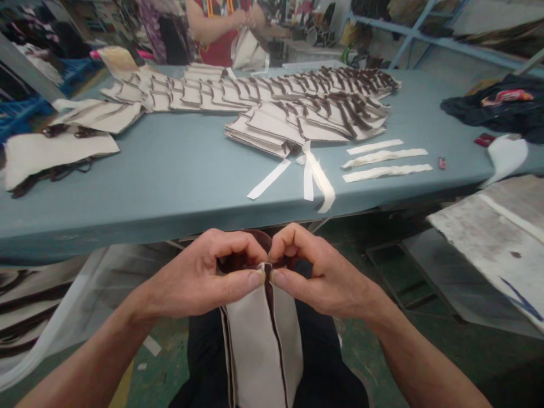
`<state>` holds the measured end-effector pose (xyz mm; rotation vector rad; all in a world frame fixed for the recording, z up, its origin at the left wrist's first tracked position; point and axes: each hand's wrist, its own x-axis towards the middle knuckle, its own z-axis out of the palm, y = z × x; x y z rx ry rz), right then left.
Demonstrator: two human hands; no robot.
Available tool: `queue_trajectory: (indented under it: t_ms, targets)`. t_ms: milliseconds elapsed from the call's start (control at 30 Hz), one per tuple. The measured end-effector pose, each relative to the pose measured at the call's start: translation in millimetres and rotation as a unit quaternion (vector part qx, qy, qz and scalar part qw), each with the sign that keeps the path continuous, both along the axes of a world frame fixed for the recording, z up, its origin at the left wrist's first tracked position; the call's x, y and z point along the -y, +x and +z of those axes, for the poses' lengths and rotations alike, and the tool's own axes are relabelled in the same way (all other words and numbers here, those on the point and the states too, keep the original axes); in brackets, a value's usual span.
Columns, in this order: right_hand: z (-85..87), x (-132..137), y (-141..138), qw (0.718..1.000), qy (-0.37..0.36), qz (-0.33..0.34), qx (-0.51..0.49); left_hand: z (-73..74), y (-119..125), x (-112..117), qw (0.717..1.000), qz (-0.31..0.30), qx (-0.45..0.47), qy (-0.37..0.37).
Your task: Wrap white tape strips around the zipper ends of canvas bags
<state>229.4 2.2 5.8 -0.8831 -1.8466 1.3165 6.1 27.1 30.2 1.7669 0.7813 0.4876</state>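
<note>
Over my lap hangs a cream fabric bag [250, 345] with dark brown edging, its top edge held up between my hands. My left hand [199, 275] pinches that edge just left of a brown-lined seam, thumb in front and fingers behind. On the other side of the seam, my right hand [318, 272] pinches the edge the same way, fingertips almost meeting the left ones. A brown strap or band [257, 238] shows behind the fingers. What lies behind the pinched edge is hidden.
A blue-grey table [170, 181] spans the front, bearing rows of overlapping cream bags [263, 90] and several pale strips [386, 161]. Dark cloth [493, 107] lies at the right. A co-worker [216, 28] handles a cream piece beyond the table. A stained board [497, 232] juts in at right.
</note>
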Motion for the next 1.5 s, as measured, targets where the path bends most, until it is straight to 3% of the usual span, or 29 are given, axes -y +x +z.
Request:
queue_trajectory:
  t_ms: [233,667,933,1233,1500]
  targets:
    - [-0.9,-0.6,-3.6,1.0,-0.003,-0.007,-0.02,6.7,1.6,-2.6,1.0,-0.013,-0.008,0.024]
    - [-6.9,-6.1,-5.4,1.0,-0.008,-0.001,-0.007,11.8,-8.3,-9.7,0.994,-0.034,-0.106,-0.016]
    - [-8.0,-8.6,-4.6,1.0,0.013,0.014,0.022,7.0,-9.5,8.6,0.983,0.035,-0.134,0.12]
    - [-15.4,-5.1,-15.3,1.0,0.014,-0.001,0.018,12.7,-16.8,8.1,0.985,0.008,-0.132,0.115]
    - [-15.8,-3.6,-21.9,1.0,0.0,-0.029,-0.002,9.1,-11.9,13.3,0.961,0.045,-0.149,0.227]
